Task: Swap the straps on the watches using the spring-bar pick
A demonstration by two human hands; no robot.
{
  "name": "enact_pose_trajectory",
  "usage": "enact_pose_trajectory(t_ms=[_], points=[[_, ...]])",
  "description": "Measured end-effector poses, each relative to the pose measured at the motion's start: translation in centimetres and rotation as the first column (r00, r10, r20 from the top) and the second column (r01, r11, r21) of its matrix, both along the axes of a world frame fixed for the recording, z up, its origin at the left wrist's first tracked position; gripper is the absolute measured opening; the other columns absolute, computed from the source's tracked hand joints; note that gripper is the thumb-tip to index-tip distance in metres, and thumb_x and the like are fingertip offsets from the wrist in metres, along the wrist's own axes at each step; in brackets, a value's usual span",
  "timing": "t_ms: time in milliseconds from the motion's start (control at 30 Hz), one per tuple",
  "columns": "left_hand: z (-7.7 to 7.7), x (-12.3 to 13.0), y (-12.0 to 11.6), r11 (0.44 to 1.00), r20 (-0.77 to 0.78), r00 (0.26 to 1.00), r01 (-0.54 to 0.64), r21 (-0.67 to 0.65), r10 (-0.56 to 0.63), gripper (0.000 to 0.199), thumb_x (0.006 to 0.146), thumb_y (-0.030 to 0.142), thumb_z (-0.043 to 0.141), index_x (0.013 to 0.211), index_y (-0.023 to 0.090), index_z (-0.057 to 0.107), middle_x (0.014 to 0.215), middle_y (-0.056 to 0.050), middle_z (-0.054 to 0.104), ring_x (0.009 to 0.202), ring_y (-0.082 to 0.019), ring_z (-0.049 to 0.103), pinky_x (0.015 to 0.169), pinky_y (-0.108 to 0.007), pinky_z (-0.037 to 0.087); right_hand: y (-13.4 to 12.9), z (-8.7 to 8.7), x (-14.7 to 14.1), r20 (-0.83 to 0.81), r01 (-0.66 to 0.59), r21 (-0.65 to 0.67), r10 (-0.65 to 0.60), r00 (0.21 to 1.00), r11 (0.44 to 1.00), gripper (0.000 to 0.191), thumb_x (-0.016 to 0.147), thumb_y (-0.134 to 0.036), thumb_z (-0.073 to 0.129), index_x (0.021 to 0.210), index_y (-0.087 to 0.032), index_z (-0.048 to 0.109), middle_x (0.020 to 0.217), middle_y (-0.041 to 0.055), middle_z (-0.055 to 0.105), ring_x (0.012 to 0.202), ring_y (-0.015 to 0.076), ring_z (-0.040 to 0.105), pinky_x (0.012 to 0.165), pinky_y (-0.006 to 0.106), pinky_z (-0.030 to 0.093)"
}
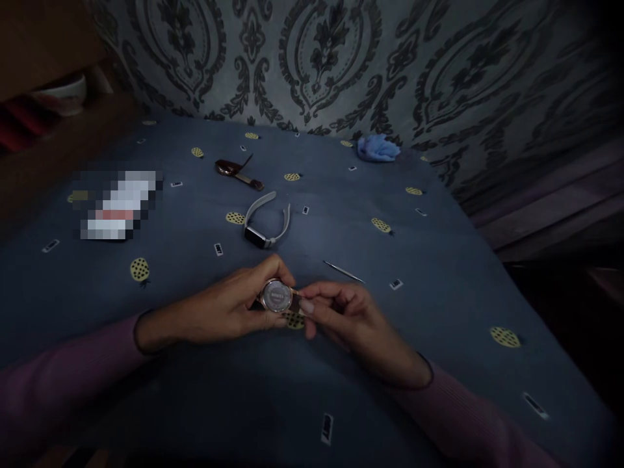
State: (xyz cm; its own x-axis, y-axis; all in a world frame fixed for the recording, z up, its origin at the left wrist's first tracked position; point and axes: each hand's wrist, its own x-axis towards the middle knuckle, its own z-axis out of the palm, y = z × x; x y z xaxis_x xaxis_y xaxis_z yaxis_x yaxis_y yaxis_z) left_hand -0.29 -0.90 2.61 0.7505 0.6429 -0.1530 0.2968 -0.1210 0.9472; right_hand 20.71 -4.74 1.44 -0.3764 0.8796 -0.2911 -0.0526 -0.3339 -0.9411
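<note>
Between my hands is a wristwatch, its round metal case back turned up toward me. My left hand grips the case by its edges, thumb below and fingers above. On the other side my right hand pinches a dark brown strap piece at the case's right lug; whether the strap is joined to the case I cannot tell. A thin metal pointed tool lies just beyond my right hand. Farther off rests a smartwatch with a pale looped band, and behind it a brown-strapped watch.
A crumpled blue cloth lies near the patterned wall at the back. At the left is a blurred-out white object. A wooden shelf holding a bowl stands at the far left. The blue pineapple-print tablecloth covers the table.
</note>
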Motion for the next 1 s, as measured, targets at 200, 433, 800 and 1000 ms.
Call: enact_pose_trajectory(t_ms=[200,433,800,1000], points=[[-0.05,-0.09,-0.20,0.999,-0.064,0.998,-0.004,0.054,0.007,0.021,0.090,0.034,0.063,0.101,0.023,0.049,0.087,0.002,0.055,0.075,-0.015,0.051,0.059,-0.025,0.039,-0.14,-0.10,-0.14,0.019,0.040,0.033,-0.040,0.999,0.999,0.022,0.082,-0.039,0.076,0.083,-0.017,0.076,0.054,-0.0013,0.063,0.040,0.0049,0.033,0.038,0.021,0.019],[-0.33,-0.05,-0.43,0.998,-0.032,0.998,-0.043,0.040,0.045,0.021,0.090,0.033,0.063,0.100,0.023,0.047,0.084,0.004,0.052,0.072,-0.013,0.049,0.059,-0.024,0.039,-0.14,0.02,-0.03,-0.025,0.075,-0.041,-0.076,0.997,0.996,0.026,0.079,-0.042,0.078,0.082,-0.017,0.073,0.052,-0.0023,0.062,0.039,0.0042,0.032,0.038,0.021,0.020],[-0.81,-0.08,-0.31,0.999,0.010,0.999,-0.043,0.006,0.043,0.025,0.087,0.033,0.066,0.103,0.023,0.049,0.089,0.003,0.052,0.076,-0.014,0.051,0.061,-0.026,0.041,-0.06,0.16,0.06,0.012,0.014,-0.032,-0.013,1.000,0.999,0.023,0.081,-0.040,0.076,0.083,-0.017,0.076,0.053,-0.0025,0.060,0.051,0.0092,0.050,0.056,0.024,0.042],[-0.51,0.03,-0.32,1.000,0.016,1.000,-0.015,0.016,0.015,0.022,0.088,0.029,0.064,0.101,0.023,0.048,0.088,0.003,0.051,0.074,-0.013,0.049,0.060,-0.025,0.040,-0.02,-0.11,0.15,0.008,-0.009,0.001,0.009,1.000,1.000,0.021,0.083,-0.037,0.074,0.086,-0.017,0.076,0.052,-0.0032,0.059,0.047,0.0075,0.042,0.049,0.023,0.035]])
